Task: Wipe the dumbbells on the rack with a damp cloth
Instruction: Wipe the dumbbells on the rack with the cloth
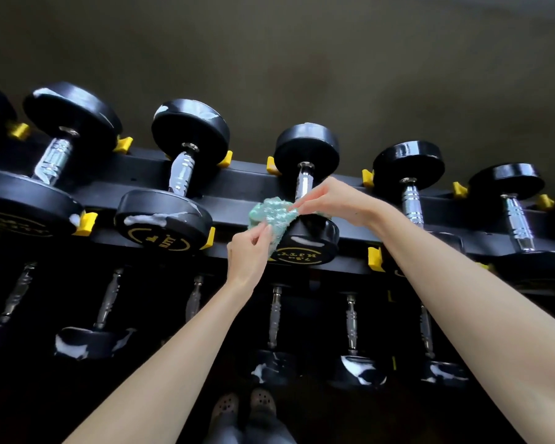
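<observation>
The black rack [237,190] carries a row of dumbbells in yellow cradles [85,223] on its upper tier; the green cloth [269,214] lies on the near head of the middle dumbbell [314,235]; the left hand [249,254] pinches its lower edge, the right hand [332,200] its upper edge; the lower dumbbells [274,363] are dark and hard to make out; the outermost ones are cut off; the yellow print is unreadable.
</observation>
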`<state>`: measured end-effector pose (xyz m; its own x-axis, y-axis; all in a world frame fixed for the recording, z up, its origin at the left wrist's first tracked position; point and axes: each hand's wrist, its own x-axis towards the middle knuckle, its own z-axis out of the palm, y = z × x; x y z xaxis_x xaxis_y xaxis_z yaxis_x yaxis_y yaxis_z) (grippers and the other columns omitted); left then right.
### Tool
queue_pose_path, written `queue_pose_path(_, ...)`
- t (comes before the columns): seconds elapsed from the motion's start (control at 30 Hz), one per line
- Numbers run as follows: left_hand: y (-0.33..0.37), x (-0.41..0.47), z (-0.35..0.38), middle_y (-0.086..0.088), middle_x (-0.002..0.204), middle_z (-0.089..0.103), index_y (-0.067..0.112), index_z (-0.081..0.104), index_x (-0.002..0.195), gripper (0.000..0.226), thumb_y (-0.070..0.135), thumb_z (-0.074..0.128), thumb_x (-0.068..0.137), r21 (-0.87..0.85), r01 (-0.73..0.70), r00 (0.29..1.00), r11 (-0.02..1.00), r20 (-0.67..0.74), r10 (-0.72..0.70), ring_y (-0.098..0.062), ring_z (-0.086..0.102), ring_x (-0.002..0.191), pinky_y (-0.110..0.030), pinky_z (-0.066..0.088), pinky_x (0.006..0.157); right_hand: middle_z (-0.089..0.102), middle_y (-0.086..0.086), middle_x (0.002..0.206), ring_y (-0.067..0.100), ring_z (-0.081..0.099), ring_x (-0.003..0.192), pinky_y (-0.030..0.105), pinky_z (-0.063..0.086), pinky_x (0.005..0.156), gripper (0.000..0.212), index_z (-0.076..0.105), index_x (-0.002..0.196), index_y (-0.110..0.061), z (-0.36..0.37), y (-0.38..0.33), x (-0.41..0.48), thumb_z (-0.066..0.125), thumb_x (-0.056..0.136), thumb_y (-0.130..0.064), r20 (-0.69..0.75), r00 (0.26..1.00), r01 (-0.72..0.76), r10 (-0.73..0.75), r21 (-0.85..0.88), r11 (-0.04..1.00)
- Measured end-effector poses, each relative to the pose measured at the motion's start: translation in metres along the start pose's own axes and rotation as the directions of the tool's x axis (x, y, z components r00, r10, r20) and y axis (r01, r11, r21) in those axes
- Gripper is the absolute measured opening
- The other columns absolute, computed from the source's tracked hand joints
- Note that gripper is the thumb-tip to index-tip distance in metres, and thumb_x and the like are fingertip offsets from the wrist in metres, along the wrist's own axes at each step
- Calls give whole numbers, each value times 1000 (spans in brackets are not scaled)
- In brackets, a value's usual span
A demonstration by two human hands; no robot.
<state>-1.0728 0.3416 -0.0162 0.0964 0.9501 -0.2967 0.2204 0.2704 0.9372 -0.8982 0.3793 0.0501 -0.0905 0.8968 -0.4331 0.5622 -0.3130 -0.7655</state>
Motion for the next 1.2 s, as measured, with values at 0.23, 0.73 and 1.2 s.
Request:
queue_pose_path(0.23,9,-12,10,-7,138,48,3,67,113,26,9,60,88,293,-494,869,819,150,471,-11,39,131,-26,31,109,69,-3,110,5,62,106,20,47,93,21,74,95,-8,0,26,-35,60,82,-1,-101,994,55,-33,222,973)
queue_pose_path(0.73,13,-12,67,0,62,65,13,63,53,18,-1,61,64,468,-882,377,50,640,669,-19,67,66,-29,46,94,72,9,78,20,67,72,25,55,60,15,70,89,0,37,109,-100,57,85,3,-330,889,40,318,747,664)
queue_pose_path(1.2,58,-54,69,-6,96,63,12,60,89,12,22,54,87,352,100,682,931,657,-322,-17,59,81,-28,47,74,62,8,72,19,57,67,33,42,65,35,59,66,-8,47,108,-157,39,93,-20,-199,890,23,411,918,395)
